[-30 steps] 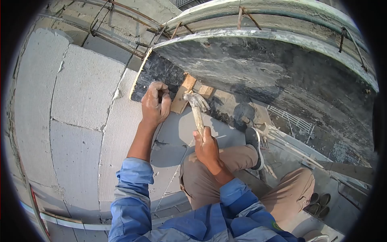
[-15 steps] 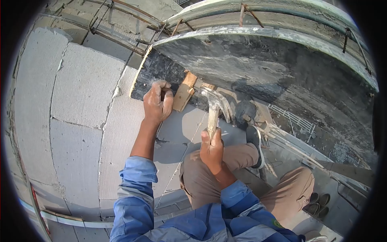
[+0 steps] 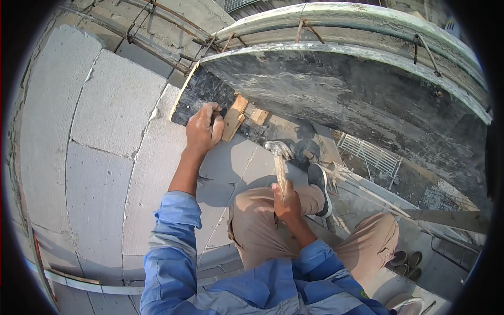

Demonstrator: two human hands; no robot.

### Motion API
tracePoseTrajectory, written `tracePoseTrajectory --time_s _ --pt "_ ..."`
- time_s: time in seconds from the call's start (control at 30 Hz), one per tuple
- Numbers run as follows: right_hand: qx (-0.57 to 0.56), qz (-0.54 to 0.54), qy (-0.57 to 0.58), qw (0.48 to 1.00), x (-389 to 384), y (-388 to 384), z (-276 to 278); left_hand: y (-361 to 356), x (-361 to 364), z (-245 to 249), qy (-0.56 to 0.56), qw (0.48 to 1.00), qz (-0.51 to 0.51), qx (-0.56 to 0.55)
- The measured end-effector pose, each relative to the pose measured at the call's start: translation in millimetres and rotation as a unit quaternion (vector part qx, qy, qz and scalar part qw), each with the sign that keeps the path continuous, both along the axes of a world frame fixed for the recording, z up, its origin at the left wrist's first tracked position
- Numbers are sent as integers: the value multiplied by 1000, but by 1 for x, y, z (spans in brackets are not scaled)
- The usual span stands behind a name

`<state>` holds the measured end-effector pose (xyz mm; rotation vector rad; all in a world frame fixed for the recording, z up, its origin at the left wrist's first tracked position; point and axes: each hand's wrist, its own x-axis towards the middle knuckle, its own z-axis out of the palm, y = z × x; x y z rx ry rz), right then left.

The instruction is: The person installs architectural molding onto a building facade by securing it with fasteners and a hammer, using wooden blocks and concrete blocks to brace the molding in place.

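Before me, the right hand [image 3: 287, 205] grips a wooden-handled grey-metal claw hammer [image 3: 280, 169]. By the curled left hand [image 3: 203, 128], grasp unclear: a flat black wooden board [image 3: 203, 90]. Hammering seems in hand; next, careful aim

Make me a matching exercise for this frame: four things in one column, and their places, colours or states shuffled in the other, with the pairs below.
Column one
1. Hammer
2. Left hand
3. Sleeves
4. Shoe

Column two
A. Mostly blue, with greyish bands
B. Dark, with a white sole edge
C. Gripped by its handle in the right hand
D. Curled, at the dark end panel

Right pairs: 1-C, 2-D, 3-A, 4-B.
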<state>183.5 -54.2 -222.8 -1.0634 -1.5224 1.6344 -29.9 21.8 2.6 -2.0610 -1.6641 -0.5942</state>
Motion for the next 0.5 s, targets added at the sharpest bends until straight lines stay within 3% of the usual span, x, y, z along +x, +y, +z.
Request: tracePoseTrajectory --time_s 0.1,0.17,0.23,0.27,0.3,0.33,0.37,0.4,0.43,0.5 --pt "27 -37 -115 992 57 -2 -43 1 1 0 9 1000 14 16" --pt "138 -134 -138 971 100 -7 -86 -1 4 1 36 999 34 0" --pt "44 -58 -56 996 174 2 -60 -1 7 2 16 999 34 5" --pt "-81 -31 -127 988 212 4 -15 -1 8 2 3 999 39 1" --pt "-26 -50 -161 985 249 -5 -36 0 8 2 -1 999 37 10" --pt "-178 -70 -140 971 281 -12 -4 1 9 3 2 999 42 5" --pt "-143 -104 -136 975 320 -29 -37 0 10 4 5 999 48 -4" --pt "-225 -142 -137 954 344 -44 1 -2 11 6 4 999 49 -1" --pt "-175 -157 -152 960 381 -66 -23 -1 13 10 -4 999 47 -15" --pt "-207 -253 -156 932 428 -115 -39 -1 18 17 -14 998 45 -29"
